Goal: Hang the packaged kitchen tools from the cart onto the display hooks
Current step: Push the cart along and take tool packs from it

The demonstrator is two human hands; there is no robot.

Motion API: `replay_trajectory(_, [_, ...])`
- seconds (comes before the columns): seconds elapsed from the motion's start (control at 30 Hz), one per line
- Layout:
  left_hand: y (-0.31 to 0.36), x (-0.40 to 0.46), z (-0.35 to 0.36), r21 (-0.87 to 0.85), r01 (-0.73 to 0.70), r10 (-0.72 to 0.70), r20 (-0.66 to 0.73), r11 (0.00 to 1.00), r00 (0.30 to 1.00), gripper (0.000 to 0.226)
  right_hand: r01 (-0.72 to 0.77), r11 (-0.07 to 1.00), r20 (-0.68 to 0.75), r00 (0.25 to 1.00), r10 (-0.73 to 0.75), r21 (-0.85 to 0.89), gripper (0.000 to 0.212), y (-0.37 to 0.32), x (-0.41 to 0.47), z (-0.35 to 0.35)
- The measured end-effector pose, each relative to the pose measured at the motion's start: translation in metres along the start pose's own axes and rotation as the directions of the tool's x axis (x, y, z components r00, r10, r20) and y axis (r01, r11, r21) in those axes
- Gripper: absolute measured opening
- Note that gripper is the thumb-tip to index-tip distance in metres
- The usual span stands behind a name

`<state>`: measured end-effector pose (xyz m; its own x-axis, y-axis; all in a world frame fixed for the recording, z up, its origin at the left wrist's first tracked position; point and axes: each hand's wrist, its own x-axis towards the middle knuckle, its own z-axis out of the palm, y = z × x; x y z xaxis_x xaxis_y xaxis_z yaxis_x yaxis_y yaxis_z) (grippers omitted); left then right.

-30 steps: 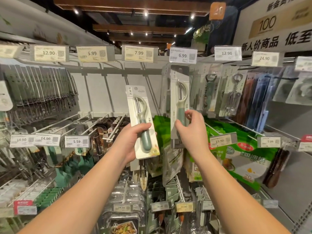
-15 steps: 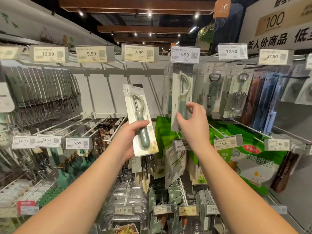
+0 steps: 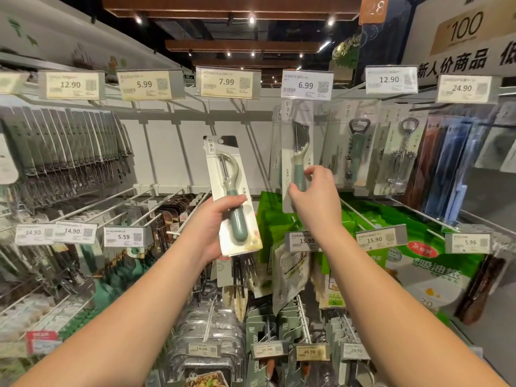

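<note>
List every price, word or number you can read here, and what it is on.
"12.90", "5.99", "7.99", "6.99", "12.90", "24.90": top-rail price tags.
"14.90", "14.90", "5.59", "15.90", "15.90", "5.99": middle-rail tags.
"14.90", "35.90", "49.90", "24.90": bottom tags.
"100": brown wall sign.
"厨美利": white card of the green-handled peeler pack.
Small print and barcodes: unreadable.

Bare back panel (image 3: 178,152) open between knife packs (image 3: 69,141) and hung peeler (image 3: 297,152).

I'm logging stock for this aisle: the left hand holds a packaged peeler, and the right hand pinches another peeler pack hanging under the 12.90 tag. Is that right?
Not quite. In the head view the right hand pinches a peeler pack hanging under the 6.99 tag, not 12.90. The rest stands: the left hand holds a packaged peeler.
</note>
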<state>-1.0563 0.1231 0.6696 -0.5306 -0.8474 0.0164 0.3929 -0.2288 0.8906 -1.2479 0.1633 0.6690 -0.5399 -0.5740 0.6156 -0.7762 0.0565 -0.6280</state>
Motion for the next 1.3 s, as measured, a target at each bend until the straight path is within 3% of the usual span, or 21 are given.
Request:
replay_trajectory(0.57, [0.003, 0.01, -0.007, 0.002, -0.001, 0.001, -0.028, 1.0, 1.0, 0.004, -0.085, 0.949, 0.191, 0.97, 0.148, -0.302, 0.047, 0.019, 0.1, 0.076])
replay_trajectory(0.7, [0.006, 0.011, -0.008, 0.001, -0.016, 0.016, -0.036, 1.0, 0.999, 0.01, -0.151, 0.946, 0.153, 0.968, 0.201, -0.286, 0.05, 0.022, 0.109, 0.088])
replay_trajectory(1.1, [0.008, 0.011, -0.007, -0.003, -0.033, 0.033, -0.045, 0.999, 0.998, 0.022, -0.158, 0.943, 0.126, 0.971, 0.202, -0.292, 0.059, 0.022, 0.116, 0.095])
replay_trajectory(1.3, [0.009, 0.01, -0.008, -0.005, -0.018, 0.018, -0.012, 1.0, 1.0, 0.011, -0.2, 0.953, 0.171, 0.955, 0.241, -0.228, 0.063, 0.018, 0.104, 0.083])
